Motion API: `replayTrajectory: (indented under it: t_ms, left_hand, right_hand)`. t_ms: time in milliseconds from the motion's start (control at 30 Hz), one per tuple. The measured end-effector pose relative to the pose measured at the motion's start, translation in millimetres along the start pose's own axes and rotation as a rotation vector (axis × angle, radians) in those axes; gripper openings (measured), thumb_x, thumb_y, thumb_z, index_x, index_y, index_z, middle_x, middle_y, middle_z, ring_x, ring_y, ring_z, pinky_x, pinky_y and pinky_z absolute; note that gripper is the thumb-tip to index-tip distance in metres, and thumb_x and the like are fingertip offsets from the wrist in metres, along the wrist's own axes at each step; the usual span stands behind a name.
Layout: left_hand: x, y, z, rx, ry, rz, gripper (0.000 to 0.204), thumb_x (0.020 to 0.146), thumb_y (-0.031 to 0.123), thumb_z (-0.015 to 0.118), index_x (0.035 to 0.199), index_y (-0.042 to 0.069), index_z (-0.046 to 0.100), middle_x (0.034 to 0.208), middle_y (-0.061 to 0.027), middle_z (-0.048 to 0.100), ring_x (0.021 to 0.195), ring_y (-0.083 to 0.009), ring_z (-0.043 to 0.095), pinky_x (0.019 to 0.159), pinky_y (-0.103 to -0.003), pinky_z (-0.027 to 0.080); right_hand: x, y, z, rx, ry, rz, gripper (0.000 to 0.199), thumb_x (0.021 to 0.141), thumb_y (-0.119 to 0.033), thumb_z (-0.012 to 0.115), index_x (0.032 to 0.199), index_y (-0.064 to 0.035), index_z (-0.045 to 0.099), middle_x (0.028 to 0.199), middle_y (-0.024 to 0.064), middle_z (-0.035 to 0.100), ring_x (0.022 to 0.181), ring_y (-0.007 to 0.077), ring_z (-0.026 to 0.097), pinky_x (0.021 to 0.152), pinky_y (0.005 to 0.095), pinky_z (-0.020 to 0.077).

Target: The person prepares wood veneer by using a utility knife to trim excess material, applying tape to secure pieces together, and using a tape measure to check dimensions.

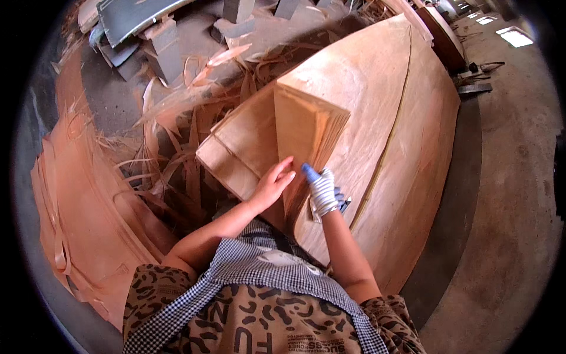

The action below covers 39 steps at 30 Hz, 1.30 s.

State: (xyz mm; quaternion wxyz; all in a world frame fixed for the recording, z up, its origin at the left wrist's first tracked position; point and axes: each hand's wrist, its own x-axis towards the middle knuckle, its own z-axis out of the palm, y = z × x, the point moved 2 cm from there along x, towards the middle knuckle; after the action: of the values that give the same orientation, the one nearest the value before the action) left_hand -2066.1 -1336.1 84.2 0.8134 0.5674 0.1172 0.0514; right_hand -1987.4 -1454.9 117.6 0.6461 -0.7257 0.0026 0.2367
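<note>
A stack of thin wood veneer sheets (300, 127) rises in front of me, its layered edges facing right. My left hand (274, 184) is bare, fingers stretched out and apart, at the near left face of the stack. On its right side is my right hand (322, 190), in a striped glove with blue fingertips. Its thumb points up by the layered edges and the other fingers are curled. A small dark object (346, 204) with a light edge shows at those fingers; its kind is unclear. Beneath lies a wide pale veneer pile (389, 118).
A dark split (386, 154) runs along the big pile. Reddish veneer sheets (88, 212) are heaped at left. Torn strips (177, 118) litter the floor between, with grey blocks (165, 50) and a dark panel (138, 17) beyond. Concrete floor (501, 206) extends along the right.
</note>
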Motion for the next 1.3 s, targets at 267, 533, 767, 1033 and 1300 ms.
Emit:
replayTrajectory:
  t_ms: [267,533,767,1033,1300]
  left_hand:
    - [8,-10,17,0.43,0.206,0.223,0.07,0.07,0.027,0.069,0.124,0.003,0.033,0.112,-0.0184,0.044,0.097,-0.0277,0.05,0.084,-0.035,0.042]
    - [14,-1,22,0.521,0.24,0.134,0.082,0.066,0.037,0.071,0.127,0.003,0.028,0.108,-0.0204,0.044,0.097,-0.0305,0.049,0.082,-0.037,0.042]
    - [13,-4,21,0.606,0.297,0.161,0.081,0.065,0.04,0.071,0.126,0.005,0.03,0.105,-0.0192,0.045,0.091,-0.0305,0.051,0.076,-0.036,0.044]
    - [14,-1,21,0.625,0.243,0.096,0.073,0.067,0.029,0.072,0.125,0.004,0.035,0.111,-0.0155,0.043,0.093,-0.0233,0.054,0.078,-0.033,0.046]
    - [9,2,16,0.713,0.236,0.226,0.061,0.07,0.022,0.067,0.121,0.004,0.04,0.106,-0.0146,0.051,0.092,-0.0242,0.056,0.078,-0.032,0.046]
  right_hand:
    - [-5,-22,-13,0.031,-0.128,-0.011,0.039,0.072,-0.024,0.069,0.101,-0.0009,0.057,0.088,0.003,0.061,0.075,0.0105,0.054,0.068,0.0245,0.0445]
    - [10,4,-23,0.172,-0.198,0.032,0.044,0.07,-0.024,0.071,0.104,-0.0009,0.055,0.092,0.0036,0.06,0.079,0.0126,0.054,0.072,0.0261,0.0447]
    - [9,11,-23,0.215,-0.231,0.063,0.051,0.069,-0.029,0.071,0.108,-0.0017,0.052,0.097,0.004,0.058,0.085,0.0137,0.053,0.076,0.0269,0.0431]
    - [16,20,-31,0.144,-0.241,0.06,0.053,0.071,-0.03,0.07,0.111,-0.0017,0.05,0.098,0.004,0.057,0.085,0.0142,0.052,0.077,0.0266,0.0418]
    - [10,14,-29,0.202,-0.241,0.081,0.052,0.071,-0.028,0.07,0.11,-0.001,0.05,0.099,0.0049,0.057,0.086,0.0153,0.053,0.078,0.028,0.0432]
